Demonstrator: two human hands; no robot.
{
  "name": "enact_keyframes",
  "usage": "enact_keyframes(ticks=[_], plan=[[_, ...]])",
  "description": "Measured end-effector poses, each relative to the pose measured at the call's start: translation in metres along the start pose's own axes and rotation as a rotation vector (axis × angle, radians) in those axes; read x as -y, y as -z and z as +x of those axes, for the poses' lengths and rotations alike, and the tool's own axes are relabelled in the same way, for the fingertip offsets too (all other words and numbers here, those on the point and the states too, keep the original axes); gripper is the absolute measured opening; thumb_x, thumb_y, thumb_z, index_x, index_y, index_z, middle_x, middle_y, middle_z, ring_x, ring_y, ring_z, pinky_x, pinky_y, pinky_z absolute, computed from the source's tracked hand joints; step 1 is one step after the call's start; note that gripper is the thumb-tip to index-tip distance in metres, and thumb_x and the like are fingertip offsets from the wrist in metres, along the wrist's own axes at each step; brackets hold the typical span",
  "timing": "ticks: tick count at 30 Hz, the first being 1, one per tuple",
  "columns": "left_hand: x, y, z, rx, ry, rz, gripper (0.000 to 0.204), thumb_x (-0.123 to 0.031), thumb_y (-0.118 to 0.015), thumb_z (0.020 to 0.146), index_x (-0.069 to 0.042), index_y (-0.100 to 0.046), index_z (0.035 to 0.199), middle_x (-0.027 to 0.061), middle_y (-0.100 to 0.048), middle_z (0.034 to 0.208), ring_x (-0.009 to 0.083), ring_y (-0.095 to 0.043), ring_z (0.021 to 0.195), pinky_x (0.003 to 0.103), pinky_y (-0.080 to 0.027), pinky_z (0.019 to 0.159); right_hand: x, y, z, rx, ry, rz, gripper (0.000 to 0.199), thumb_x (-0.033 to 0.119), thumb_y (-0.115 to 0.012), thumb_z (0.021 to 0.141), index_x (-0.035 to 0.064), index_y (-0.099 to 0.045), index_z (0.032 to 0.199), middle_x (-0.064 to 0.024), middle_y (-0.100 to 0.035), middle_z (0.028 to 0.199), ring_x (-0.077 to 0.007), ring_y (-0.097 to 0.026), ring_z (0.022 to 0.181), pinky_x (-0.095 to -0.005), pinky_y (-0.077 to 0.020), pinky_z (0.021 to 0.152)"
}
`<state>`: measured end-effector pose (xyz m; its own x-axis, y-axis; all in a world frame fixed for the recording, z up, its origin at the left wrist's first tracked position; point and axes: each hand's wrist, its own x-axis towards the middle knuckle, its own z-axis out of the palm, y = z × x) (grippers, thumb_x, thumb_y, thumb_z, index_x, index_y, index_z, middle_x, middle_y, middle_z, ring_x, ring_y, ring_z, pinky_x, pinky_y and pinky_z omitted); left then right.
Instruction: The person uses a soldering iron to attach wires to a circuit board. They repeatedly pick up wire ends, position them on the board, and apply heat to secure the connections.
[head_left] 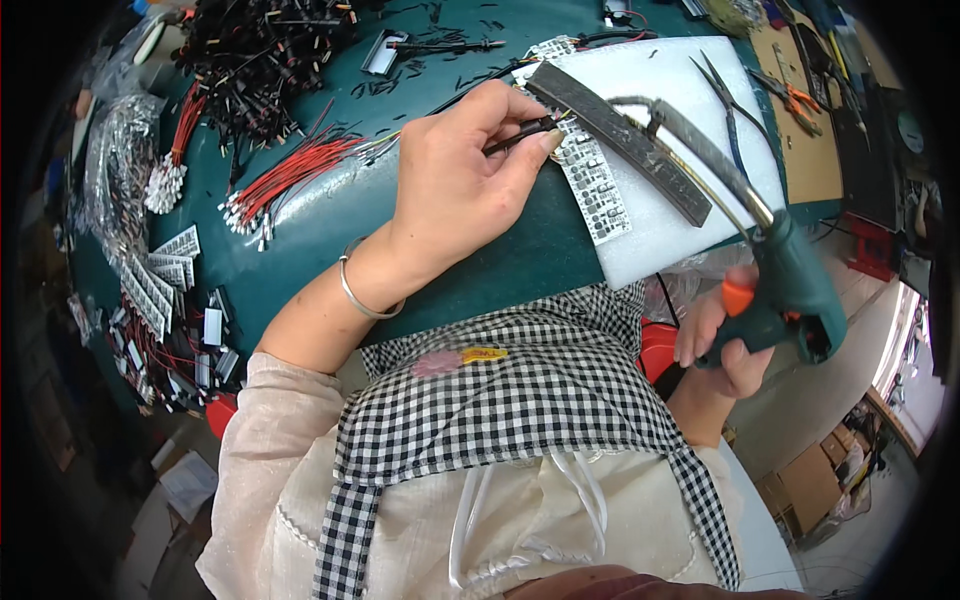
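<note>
My left hand pinches a black cable end between thumb and fingers, its thin wire tips at the edge of a white circuit board strip. A dark flat bar lies diagonally across the strip, and both rest on a white foam sheet. To the right, my right hand is wrapped around a green soldering gun with an orange trigger. Its long metal nose points up and left over the bar. Whether its tip touches anything, I cannot tell.
Red wire bundles with white plugs lie left on the green table, below a heap of black cables. More circuit boards sit at the left edge. Long tweezers and orange-handled pliers lie at right.
</note>
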<state>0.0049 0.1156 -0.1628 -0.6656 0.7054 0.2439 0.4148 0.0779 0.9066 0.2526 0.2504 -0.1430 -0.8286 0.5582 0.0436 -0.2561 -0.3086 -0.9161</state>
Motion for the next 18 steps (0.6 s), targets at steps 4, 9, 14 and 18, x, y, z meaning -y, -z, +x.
enact_keyframes(ticks=[4, 9, 14, 18], plan=[[0.0031, -0.0025, 0.0005, -0.075, -0.117, 0.074, 0.014, -0.002, -0.072, 0.077, -0.001, -0.063, 0.087, 0.009, -0.062, 0.064, 0.0128, -0.06, 0.052, 0.024, -0.047, 0.049, -0.0006, -0.0027, -0.0034, 0.002, -0.045, -0.048, 0.066, 0.021, -0.07, 0.083, -0.0124, -0.034, 0.127, -0.0085, -0.049, 0.06, -0.017, -0.05, 0.043, -0.0267, -0.0457, 0.039], [0.0027, -0.0005, 0.0003, -0.04, -0.15, 0.146, 0.012, 0.0, -0.071, 0.08, 0.003, -0.065, 0.09, 0.0066, -0.068, 0.074, 0.0056, -0.064, 0.066, 0.017, -0.047, 0.055, -0.0034, -0.0042, -0.003, -0.009, -0.051, -0.068, 0.064, 0.02, -0.071, 0.082, -0.0126, -0.035, 0.125, -0.0077, -0.048, 0.06, -0.0162, -0.049, 0.043, -0.0262, -0.0447, 0.038], [0.0029, -0.0044, 0.0007, -0.068, -0.164, 0.121, 0.015, -0.003, -0.072, 0.077, -0.002, -0.062, 0.088, 0.0081, -0.062, 0.064, 0.0145, -0.058, 0.049, 0.025, -0.044, 0.045, -0.0044, -0.0026, -0.0021, -0.004, -0.071, -0.063, 0.064, 0.02, -0.071, 0.082, -0.0119, -0.035, 0.125, -0.0079, -0.048, 0.061, -0.0162, -0.049, 0.044, -0.0264, -0.045, 0.039], [0.0054, -0.0045, -0.0002, -0.064, -0.175, 0.127, 0.015, -0.003, -0.072, 0.076, -0.002, -0.062, 0.087, 0.0078, -0.062, 0.064, 0.0144, -0.057, 0.048, 0.025, -0.043, 0.045, -0.0041, -0.0023, -0.0021, 0.003, -0.089, -0.064, 0.064, 0.019, -0.07, 0.083, -0.0112, -0.035, 0.126, -0.0081, -0.048, 0.061, -0.0166, -0.049, 0.045, -0.0269, -0.0455, 0.04]])
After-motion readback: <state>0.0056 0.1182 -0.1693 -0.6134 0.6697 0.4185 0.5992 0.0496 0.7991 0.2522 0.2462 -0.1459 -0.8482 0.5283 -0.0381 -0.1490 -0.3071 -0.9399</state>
